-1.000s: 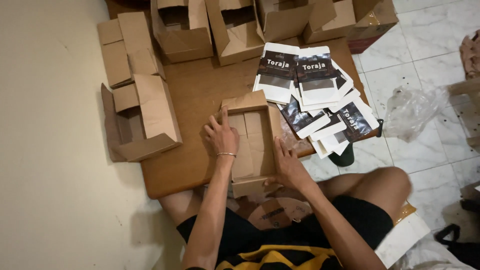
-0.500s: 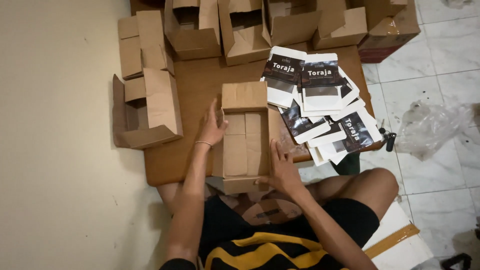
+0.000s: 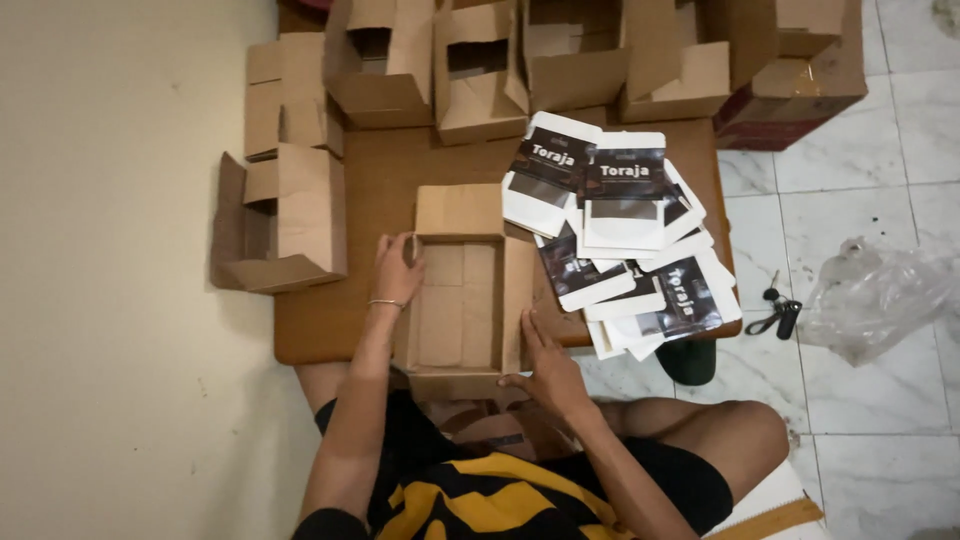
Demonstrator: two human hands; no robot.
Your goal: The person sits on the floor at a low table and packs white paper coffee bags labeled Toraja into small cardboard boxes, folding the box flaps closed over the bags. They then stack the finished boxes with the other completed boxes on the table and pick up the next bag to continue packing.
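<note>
My low wooden table (image 3: pixel 380 190) carries an open box (image 3: pixel 462 300), black-and-white pouches (image 3: pixel 620 230) and, seemingly, more boxes (image 3: pixel 480 70) behind.
</note>
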